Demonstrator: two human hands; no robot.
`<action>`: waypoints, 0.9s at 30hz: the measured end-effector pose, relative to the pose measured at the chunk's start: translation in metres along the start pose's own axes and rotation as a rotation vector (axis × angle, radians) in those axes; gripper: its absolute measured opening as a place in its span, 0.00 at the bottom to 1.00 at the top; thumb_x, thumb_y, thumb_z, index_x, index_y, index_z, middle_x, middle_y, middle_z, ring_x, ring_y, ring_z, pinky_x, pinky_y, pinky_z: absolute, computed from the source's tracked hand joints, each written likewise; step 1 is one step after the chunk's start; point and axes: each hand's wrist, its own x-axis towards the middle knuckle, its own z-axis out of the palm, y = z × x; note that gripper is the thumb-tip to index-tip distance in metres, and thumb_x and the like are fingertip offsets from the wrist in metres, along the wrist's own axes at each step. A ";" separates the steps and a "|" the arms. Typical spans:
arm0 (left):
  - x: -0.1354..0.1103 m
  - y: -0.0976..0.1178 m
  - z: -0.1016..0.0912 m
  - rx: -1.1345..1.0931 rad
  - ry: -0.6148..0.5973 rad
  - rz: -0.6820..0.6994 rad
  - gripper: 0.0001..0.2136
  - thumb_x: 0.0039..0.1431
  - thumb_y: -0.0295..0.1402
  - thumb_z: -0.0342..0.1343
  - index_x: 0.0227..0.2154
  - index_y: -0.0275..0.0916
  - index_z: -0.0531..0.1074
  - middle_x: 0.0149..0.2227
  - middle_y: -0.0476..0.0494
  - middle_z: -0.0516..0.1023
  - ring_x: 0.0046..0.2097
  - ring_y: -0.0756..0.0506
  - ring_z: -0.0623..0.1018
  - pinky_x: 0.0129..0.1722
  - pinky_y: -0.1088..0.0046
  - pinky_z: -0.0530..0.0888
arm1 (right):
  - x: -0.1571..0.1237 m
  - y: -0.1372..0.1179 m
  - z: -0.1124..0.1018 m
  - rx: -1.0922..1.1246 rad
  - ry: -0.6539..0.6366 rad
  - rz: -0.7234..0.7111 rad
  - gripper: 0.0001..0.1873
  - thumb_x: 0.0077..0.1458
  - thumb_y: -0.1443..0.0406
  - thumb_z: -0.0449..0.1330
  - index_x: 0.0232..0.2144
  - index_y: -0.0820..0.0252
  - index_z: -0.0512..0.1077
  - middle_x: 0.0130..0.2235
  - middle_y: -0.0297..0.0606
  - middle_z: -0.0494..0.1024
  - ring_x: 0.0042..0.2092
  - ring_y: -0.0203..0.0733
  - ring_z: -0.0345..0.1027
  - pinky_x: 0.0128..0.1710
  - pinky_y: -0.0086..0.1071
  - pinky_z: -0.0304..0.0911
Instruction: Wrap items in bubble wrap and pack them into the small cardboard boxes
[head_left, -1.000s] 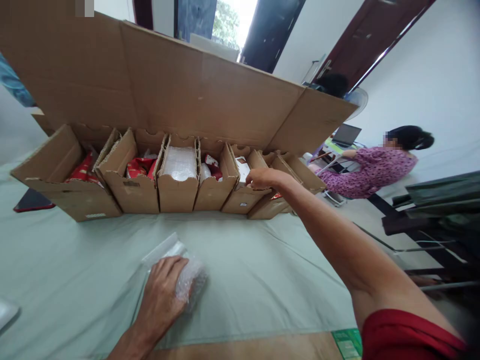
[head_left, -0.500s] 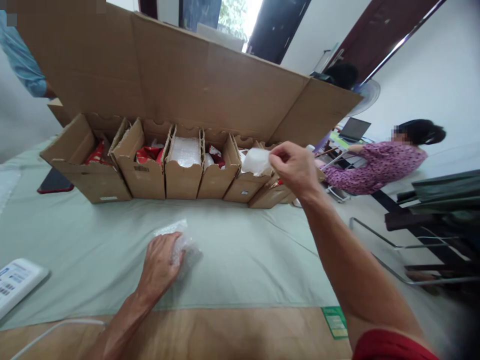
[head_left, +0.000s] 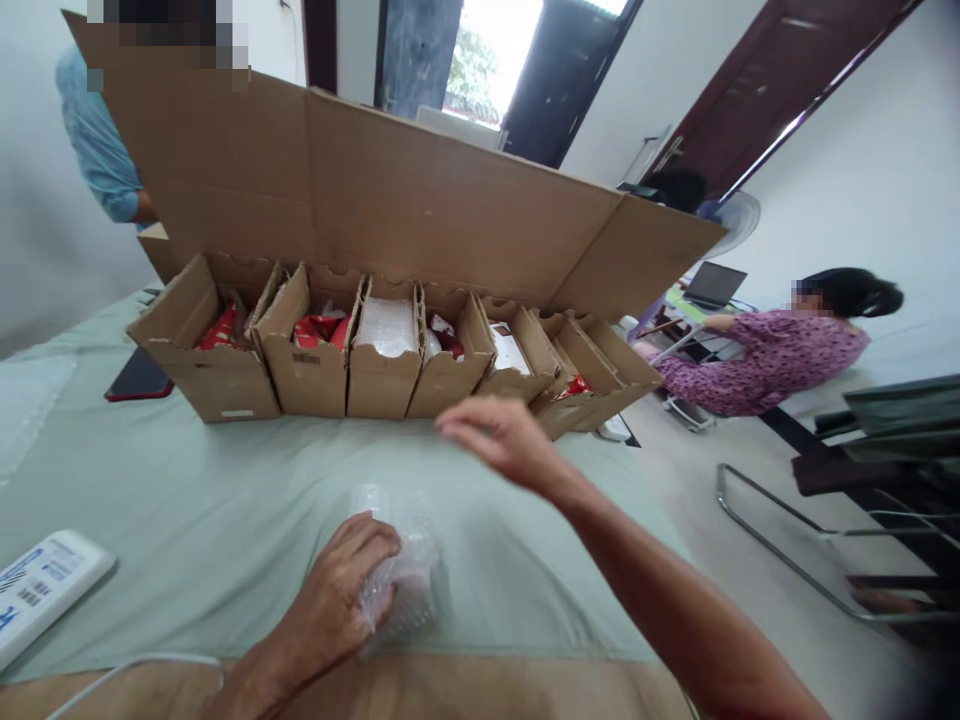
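Note:
My left hand (head_left: 349,575) is curled round a piece of clear bubble wrap (head_left: 409,575) on the green cloth. Whether the wrap encloses something is hard to make out. Above the cloth, just in front of the boxes, hovers my right hand (head_left: 495,435), its fingers stretched out with nothing visible in them. Behind it, several open cardboard boxes stand in a row. One box (head_left: 386,385) holds bubble wrap (head_left: 388,325). Another box (head_left: 517,385) contains a white item (head_left: 510,347). Red packets (head_left: 322,328) show in some of the others.
A tall cardboard panel (head_left: 465,200) rises behind the boxes. On the cloth's left lie a dark phone (head_left: 140,375), a bubble wrap sheet (head_left: 30,410) and a white labelled device (head_left: 56,580). A person in purple (head_left: 757,350) sits at right; another's blue sleeve (head_left: 101,145) shows at left.
My right hand has let go of the white pouch at the fifth box and come back left and down. My left hand, with the bubble wrap, appears nearer the front edge.

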 end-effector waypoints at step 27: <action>0.003 0.019 -0.013 0.139 0.157 0.104 0.20 0.50 0.24 0.59 0.47 0.45 0.76 0.74 0.38 0.53 0.72 0.28 0.55 0.68 0.35 0.51 | -0.031 -0.028 0.015 -0.098 -0.138 -0.285 0.03 0.61 0.66 0.63 0.35 0.57 0.77 0.39 0.36 0.85 0.42 0.42 0.78 0.48 0.38 0.65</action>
